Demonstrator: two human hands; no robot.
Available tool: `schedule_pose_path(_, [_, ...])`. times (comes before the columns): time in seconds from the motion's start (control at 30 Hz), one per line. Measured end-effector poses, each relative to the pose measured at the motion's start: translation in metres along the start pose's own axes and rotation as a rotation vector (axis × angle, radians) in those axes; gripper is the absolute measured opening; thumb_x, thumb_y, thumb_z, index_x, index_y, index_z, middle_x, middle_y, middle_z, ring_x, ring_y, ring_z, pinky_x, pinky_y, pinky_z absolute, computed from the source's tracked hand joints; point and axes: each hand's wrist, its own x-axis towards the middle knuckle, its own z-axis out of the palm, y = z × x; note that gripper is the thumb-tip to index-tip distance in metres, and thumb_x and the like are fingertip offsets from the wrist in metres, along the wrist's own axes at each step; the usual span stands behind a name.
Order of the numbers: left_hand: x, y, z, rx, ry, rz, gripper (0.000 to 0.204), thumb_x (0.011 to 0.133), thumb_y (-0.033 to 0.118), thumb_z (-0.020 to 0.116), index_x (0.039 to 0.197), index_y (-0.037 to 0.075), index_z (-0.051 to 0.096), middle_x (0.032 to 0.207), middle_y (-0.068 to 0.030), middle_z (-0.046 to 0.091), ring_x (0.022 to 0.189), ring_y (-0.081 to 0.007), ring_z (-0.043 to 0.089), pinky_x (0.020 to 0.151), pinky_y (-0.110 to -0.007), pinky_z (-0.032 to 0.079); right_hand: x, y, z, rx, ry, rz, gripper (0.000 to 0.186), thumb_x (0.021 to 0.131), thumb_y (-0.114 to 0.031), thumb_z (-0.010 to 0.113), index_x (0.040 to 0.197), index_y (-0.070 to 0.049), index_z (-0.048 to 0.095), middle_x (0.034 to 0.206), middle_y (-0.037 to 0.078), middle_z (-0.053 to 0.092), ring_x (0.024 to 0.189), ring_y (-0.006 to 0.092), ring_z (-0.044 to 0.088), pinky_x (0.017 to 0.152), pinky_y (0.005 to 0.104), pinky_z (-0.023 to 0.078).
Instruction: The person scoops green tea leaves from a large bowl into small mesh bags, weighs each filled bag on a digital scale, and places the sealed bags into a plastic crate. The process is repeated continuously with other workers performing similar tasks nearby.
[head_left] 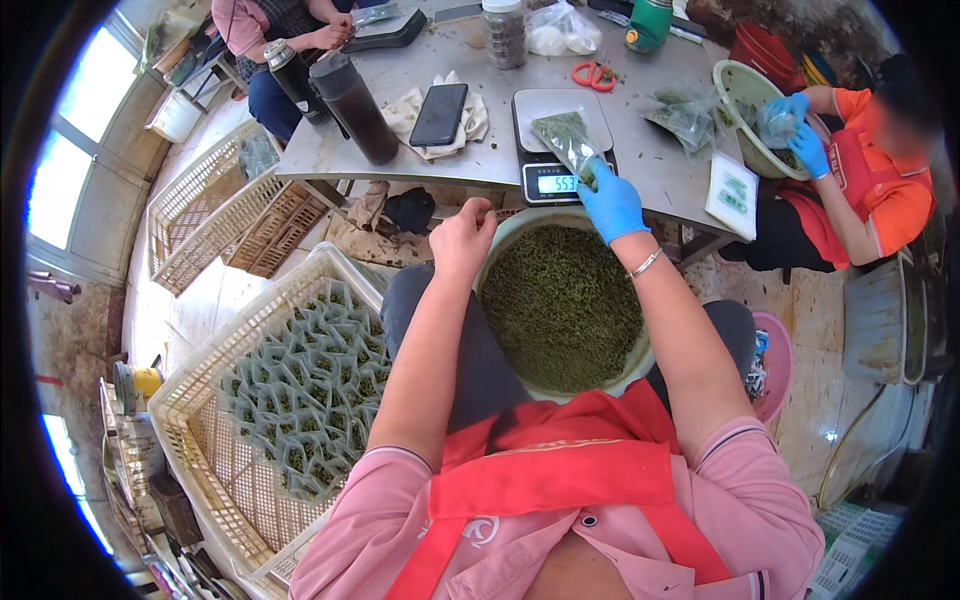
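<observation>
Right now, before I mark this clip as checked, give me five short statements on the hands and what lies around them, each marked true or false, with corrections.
1. The right hand, in a blue glove, holds a bag. True.
2. The left hand is gloved too. False: it is bare.
3. The scale's display is dark. False: it is lit.
4. The crate to the person's left holds many small bags. True.
5. The tub of green bits stands on the table. False: it sits lower, off the table.
</observation>
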Motion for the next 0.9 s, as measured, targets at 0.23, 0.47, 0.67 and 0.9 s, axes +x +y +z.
schedule_pose_path(0.23, [-0.001, 0.000, 0.000, -0.024, 0.016, 0.029, 0.019, 0.080, 0.028, 0.058, 0.094, 0.015, 0.062, 0.075, -0.0056, 0.068, 0.069, -0.0252, 0.065, 0.062, -0.038, 0.050, -0.058, -0.001, -0.018, 0.851, -0.105, 0.266, 0.014, 0.086, -0.016, 0.058, 0.089, -0.002, 0.058, 0.061, 0.005, 0.057, 0.047, 0.0102, 0.051, 0.044, 0.0234, 0.041])
schedule_pose_path(0.47, [-0.003, 0.006, -0.003, -0.019, 0.001, 0.018, 0.019, 0.081, 0.028, 0.058, 0.094, 0.015, 0.062, 0.074, -0.0057, 0.067, 0.068, -0.0253, 0.065, 0.062, -0.038, 0.049, -0.090, 0.003, -0.016, 0.942, -0.244, 0.278, 0.015, 0.087, -0.012, 0.057, 0.094, 0.001, 0.058, 0.065, 0.005, 0.058, 0.048, 0.0096, 0.053, 0.045, 0.0227, 0.042])
schedule_pose_path(0.67, [-0.003, 0.001, -0.001, -0.033, 0.008, 0.031, 0.020, 0.082, 0.029, 0.057, 0.095, 0.015, 0.062, 0.073, -0.0061, 0.067, 0.069, -0.0254, 0.065, 0.063, -0.038, 0.049, -0.101, 0.004, -0.013, 0.908, -0.343, 0.208, 0.015, 0.085, -0.008, 0.056, 0.096, 0.002, 0.060, 0.068, 0.005, 0.059, 0.052, 0.0103, 0.055, 0.050, 0.0235, 0.046])
schedule_pose_path(0.9, [-0.002, 0.004, 0.000, -0.050, 0.015, 0.031, 0.018, 0.081, 0.028, 0.057, 0.093, 0.016, 0.062, 0.073, -0.0063, 0.067, 0.069, -0.0258, 0.065, 0.063, -0.038, 0.049, -0.101, 0.003, -0.028, 0.647, -0.684, 0.200, 0.022, 0.083, -0.015, 0.058, 0.099, 0.000, 0.061, 0.067, 0.007, 0.060, 0.052, 0.0132, 0.057, 0.052, 0.0263, 0.047])
